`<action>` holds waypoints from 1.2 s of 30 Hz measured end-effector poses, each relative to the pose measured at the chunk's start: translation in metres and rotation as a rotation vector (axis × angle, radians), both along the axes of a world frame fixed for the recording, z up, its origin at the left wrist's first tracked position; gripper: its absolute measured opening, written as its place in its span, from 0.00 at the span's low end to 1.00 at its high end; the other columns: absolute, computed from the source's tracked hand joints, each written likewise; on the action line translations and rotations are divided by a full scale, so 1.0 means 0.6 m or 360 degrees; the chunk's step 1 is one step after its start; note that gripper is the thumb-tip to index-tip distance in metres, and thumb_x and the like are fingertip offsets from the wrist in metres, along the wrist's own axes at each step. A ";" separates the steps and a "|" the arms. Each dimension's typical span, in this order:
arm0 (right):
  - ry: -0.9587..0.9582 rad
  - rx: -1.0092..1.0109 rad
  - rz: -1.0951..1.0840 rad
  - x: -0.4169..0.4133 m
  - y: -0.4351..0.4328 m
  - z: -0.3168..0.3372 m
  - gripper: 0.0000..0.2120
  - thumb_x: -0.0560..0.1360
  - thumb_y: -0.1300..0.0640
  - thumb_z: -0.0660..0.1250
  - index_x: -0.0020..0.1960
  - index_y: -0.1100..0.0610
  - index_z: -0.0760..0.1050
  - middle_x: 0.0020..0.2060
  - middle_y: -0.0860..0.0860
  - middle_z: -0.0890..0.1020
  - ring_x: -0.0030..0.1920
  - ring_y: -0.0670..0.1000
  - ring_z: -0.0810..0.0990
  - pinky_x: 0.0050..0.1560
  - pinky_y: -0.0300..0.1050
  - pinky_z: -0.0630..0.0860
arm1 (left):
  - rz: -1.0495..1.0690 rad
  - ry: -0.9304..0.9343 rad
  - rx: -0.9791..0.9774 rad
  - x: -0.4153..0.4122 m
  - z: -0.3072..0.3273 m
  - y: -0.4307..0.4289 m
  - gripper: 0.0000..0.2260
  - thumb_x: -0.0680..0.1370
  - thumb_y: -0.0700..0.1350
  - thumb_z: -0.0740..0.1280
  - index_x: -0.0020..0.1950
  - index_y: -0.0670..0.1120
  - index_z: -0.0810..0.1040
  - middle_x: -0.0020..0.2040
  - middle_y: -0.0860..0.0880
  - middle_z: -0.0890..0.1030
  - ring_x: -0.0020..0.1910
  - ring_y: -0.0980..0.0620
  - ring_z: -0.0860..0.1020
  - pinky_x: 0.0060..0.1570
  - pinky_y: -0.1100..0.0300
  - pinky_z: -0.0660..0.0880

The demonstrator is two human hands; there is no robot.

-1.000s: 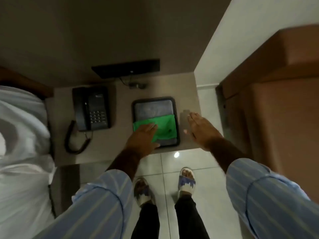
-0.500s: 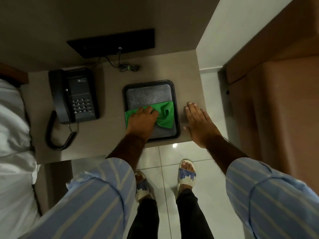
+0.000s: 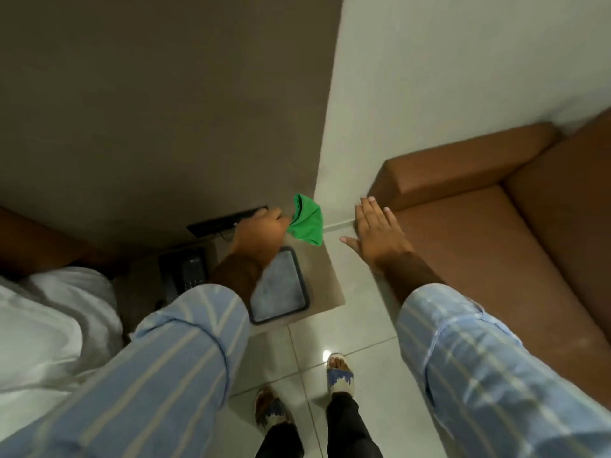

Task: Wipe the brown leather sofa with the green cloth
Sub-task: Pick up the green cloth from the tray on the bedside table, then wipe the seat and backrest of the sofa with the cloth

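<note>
My left hand [image 3: 259, 233] is raised above the bedside table and holds the green cloth [image 3: 307, 221], which hangs bunched from my fingers in the air. The brown leather sofa [image 3: 489, 246] fills the right side, with its armrest against the white wall. My right hand [image 3: 377, 234] is open with fingers spread, hovering in front of the sofa's near armrest edge; whether it touches the sofa I cannot tell.
A dark tray [image 3: 279, 285] lies on the beige bedside table [image 3: 325, 276], below my left arm. A black telephone [image 3: 186, 271] sits left of the tray. White bedding [image 3: 49, 325] is at the far left. My sandalled feet stand on white floor tiles [image 3: 350, 328].
My left hand has lifted the green cloth off the tray into the air. My right hand has left the table edge and moved toward the sofa. The view has swung right.
</note>
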State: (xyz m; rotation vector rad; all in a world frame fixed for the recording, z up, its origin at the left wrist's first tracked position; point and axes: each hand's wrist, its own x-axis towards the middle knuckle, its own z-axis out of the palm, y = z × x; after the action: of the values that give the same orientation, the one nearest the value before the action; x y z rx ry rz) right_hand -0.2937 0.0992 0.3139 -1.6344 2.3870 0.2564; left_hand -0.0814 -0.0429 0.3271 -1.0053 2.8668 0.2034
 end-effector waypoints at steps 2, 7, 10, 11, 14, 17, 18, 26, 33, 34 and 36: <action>0.0033 -0.0098 -0.0080 -0.012 0.030 0.083 0.41 0.86 0.35 0.52 0.86 0.62 0.48 0.86 0.59 0.48 0.87 0.57 0.47 0.86 0.57 0.48 | -0.0082 0.0062 -0.0010 -0.031 0.075 0.013 0.18 0.73 0.39 0.67 0.63 0.48 0.74 0.57 0.44 0.76 0.55 0.40 0.76 0.45 0.47 0.78; 0.0123 -0.0278 -0.0387 -0.054 0.175 0.247 0.40 0.86 0.36 0.53 0.87 0.61 0.48 0.87 0.58 0.48 0.87 0.55 0.46 0.86 0.56 0.48 | -0.0361 0.0276 -0.0053 -0.138 0.211 0.094 0.15 0.78 0.42 0.63 0.66 0.49 0.73 0.57 0.45 0.76 0.56 0.42 0.75 0.46 0.48 0.76; 0.0203 -0.0322 -0.0582 -0.075 0.299 0.309 0.40 0.86 0.36 0.53 0.87 0.61 0.48 0.87 0.57 0.48 0.87 0.55 0.47 0.87 0.56 0.49 | -0.0589 0.0368 -0.0061 -0.214 0.262 0.177 0.16 0.78 0.40 0.63 0.66 0.48 0.73 0.58 0.45 0.76 0.55 0.42 0.75 0.44 0.48 0.78; 0.0226 -0.0337 -0.0640 -0.081 0.342 0.326 0.40 0.86 0.36 0.53 0.87 0.61 0.47 0.87 0.57 0.48 0.87 0.55 0.46 0.87 0.56 0.49 | -0.0660 0.0392 -0.0057 -0.238 0.276 0.211 0.17 0.77 0.40 0.63 0.66 0.47 0.73 0.58 0.45 0.76 0.56 0.42 0.75 0.45 0.48 0.78; 0.0287 -0.0357 -0.0834 -0.101 0.484 0.368 0.39 0.87 0.37 0.52 0.87 0.60 0.48 0.87 0.56 0.48 0.87 0.54 0.46 0.87 0.56 0.49 | -0.0855 0.0463 -0.0035 -0.308 0.310 0.333 0.17 0.77 0.40 0.63 0.65 0.47 0.73 0.59 0.45 0.76 0.56 0.43 0.75 0.48 0.48 0.78; 0.0361 -0.0357 -0.1031 -0.119 0.640 0.391 0.39 0.87 0.37 0.51 0.87 0.60 0.47 0.87 0.56 0.48 0.87 0.54 0.46 0.86 0.56 0.49 | -0.1040 0.0501 -0.0037 -0.366 0.333 0.466 0.16 0.77 0.39 0.63 0.64 0.48 0.74 0.57 0.47 0.76 0.55 0.44 0.75 0.45 0.49 0.79; 0.0380 -0.0351 -0.1085 -0.125 0.693 0.396 0.39 0.87 0.37 0.51 0.87 0.60 0.47 0.87 0.56 0.48 0.87 0.54 0.46 0.87 0.56 0.49 | -0.1118 0.0506 -0.0038 -0.384 0.338 0.510 0.17 0.76 0.38 0.63 0.65 0.47 0.73 0.57 0.47 0.76 0.55 0.44 0.75 0.44 0.49 0.79; 0.0475 -0.0153 -0.1350 -0.158 1.131 0.375 0.39 0.86 0.35 0.49 0.87 0.60 0.47 0.87 0.56 0.48 0.87 0.54 0.47 0.87 0.56 0.50 | -0.1590 0.0458 -0.0090 -0.533 0.342 0.940 0.22 0.74 0.36 0.62 0.68 0.46 0.70 0.57 0.45 0.74 0.55 0.43 0.74 0.42 0.48 0.77; 0.0409 -0.0013 -0.1579 -0.208 1.429 0.344 0.39 0.87 0.36 0.48 0.87 0.59 0.46 0.87 0.55 0.47 0.87 0.54 0.46 0.86 0.55 0.48 | -0.1613 0.0422 0.0120 -0.622 0.302 1.198 0.19 0.72 0.34 0.63 0.62 0.46 0.73 0.55 0.45 0.74 0.51 0.42 0.76 0.42 0.45 0.79; 0.0403 -0.0016 -0.1584 -0.222 1.455 0.336 0.39 0.87 0.36 0.48 0.87 0.59 0.46 0.87 0.55 0.48 0.87 0.54 0.46 0.86 0.55 0.49 | -0.1591 0.0414 0.0158 -0.636 0.291 1.221 0.18 0.72 0.33 0.64 0.60 0.45 0.73 0.54 0.45 0.75 0.50 0.41 0.76 0.42 0.45 0.79; 0.0400 -0.0006 -0.1576 -0.257 1.494 0.318 0.38 0.87 0.36 0.48 0.87 0.59 0.47 0.87 0.55 0.49 0.87 0.54 0.47 0.86 0.55 0.49 | -0.1525 0.0384 0.0225 -0.665 0.266 1.255 0.15 0.72 0.33 0.66 0.56 0.43 0.73 0.53 0.44 0.75 0.47 0.40 0.78 0.42 0.46 0.78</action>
State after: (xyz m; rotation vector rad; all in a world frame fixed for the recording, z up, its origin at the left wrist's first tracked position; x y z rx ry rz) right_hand -0.4482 0.9956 0.5045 -0.2758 3.0266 0.2629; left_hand -0.4804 0.7099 0.4869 0.4866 3.0999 0.4377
